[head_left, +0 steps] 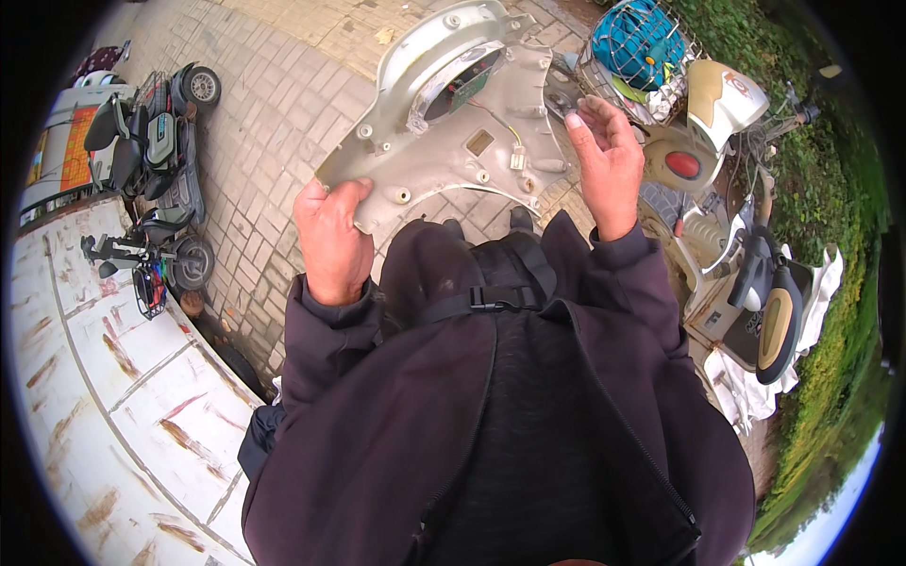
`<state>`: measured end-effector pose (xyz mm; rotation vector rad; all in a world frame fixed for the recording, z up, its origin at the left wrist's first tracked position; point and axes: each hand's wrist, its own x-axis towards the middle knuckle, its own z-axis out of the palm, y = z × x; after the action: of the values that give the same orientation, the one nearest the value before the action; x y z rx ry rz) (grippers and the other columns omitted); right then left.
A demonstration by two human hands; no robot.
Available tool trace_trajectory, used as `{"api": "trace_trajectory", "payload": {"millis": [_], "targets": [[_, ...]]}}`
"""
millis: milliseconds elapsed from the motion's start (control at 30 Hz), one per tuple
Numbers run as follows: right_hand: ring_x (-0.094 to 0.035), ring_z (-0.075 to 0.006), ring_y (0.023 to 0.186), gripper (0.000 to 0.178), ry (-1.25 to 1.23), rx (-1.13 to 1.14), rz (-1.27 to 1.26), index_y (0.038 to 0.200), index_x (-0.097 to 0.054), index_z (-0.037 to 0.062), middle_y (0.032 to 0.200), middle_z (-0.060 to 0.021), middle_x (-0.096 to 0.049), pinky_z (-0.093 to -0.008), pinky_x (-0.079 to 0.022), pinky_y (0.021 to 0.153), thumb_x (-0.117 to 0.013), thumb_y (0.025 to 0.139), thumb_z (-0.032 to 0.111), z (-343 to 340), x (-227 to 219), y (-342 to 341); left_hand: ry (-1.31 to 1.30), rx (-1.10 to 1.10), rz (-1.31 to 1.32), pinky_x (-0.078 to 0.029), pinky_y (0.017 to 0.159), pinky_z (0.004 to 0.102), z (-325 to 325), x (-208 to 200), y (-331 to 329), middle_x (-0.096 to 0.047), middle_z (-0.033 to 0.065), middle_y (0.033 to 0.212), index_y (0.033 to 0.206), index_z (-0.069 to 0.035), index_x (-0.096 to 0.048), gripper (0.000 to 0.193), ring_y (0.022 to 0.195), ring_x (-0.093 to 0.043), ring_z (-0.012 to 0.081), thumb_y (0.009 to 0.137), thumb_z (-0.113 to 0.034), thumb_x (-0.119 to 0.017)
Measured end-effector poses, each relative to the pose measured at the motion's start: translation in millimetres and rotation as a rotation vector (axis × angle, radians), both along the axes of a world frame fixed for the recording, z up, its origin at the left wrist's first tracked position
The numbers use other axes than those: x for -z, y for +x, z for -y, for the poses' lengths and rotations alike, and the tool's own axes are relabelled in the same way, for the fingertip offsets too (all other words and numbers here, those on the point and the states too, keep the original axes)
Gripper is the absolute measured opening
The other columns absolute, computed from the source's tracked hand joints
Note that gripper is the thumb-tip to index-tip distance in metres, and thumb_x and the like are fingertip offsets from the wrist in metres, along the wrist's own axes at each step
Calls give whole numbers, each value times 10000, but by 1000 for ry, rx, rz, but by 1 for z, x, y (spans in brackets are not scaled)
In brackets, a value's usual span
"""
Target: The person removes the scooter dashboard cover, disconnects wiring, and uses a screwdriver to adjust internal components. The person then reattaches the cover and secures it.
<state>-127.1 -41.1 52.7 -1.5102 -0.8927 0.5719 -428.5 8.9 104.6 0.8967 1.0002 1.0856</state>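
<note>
A: How did the fingers of the left hand (332,250) stand?

B: They were closed on the lower left corner of a pale plastic panel (415,156), with the thumb upon it. The other fingers I could not see completely.

A: And the right hand (612,165)?

B: Its fingers were loosely bent, the thumb well apart from them, and I saw nothing held there. It was just beside the right edge of the panel; whether the thumb touched it, I could not tell.

A: Where exactly was the panel?

B: In the upper middle of the frame, tilted, in front of the person's knees. A white connector (517,158) lay on it at the end of thin wires, and a green circuit board (464,91) showed inside its large opening.

A: What was farther away?

B: At the upper right there was a wire basket with a blue bundle (642,40), and below it a red lamp (681,165) in a cream body. Parked scooters (156,151) stood at the upper left, on grey paving (250,113). White panels (142,415) with brown streaks filled the lower left, and green plants (830,368) bordered the right side.
</note>
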Motion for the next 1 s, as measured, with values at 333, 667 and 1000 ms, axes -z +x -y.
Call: {"api": "trace_trajectory", "payload": {"millis": [333,667,1000], "targets": [[-603,-53,849,285,-217,-313,-651,1112,-733,-27,970,5,-723,-239,-481,798,-656,1043,238,7,36,-5,-45,32,32,-557,849,391,-9,-29,21,-699,128,1068,1140,70,-641,265,928,-681,235,893,38,-549],[-609,-51,804,242,0,-87,-66,1073,-735,-39,957,-39,-735,-250,-503,702,-729,975,183,-2,4,-6,145,64,-301,-482,888,283,-12,-12,14,-706,108,1073,1112,78,-655,255,949,-647,175,880,72,-550],[-528,-28,635,231,-133,-308,-264,914,-750,-28,732,19,-664,-224,-419,564,-808,911,196,-53,-46,-41,-37,26,36,-499,882,298,-2,-8,31,-719,113,1068,1141,99,-659,297,941,-660,174,875,72,-529]]}}
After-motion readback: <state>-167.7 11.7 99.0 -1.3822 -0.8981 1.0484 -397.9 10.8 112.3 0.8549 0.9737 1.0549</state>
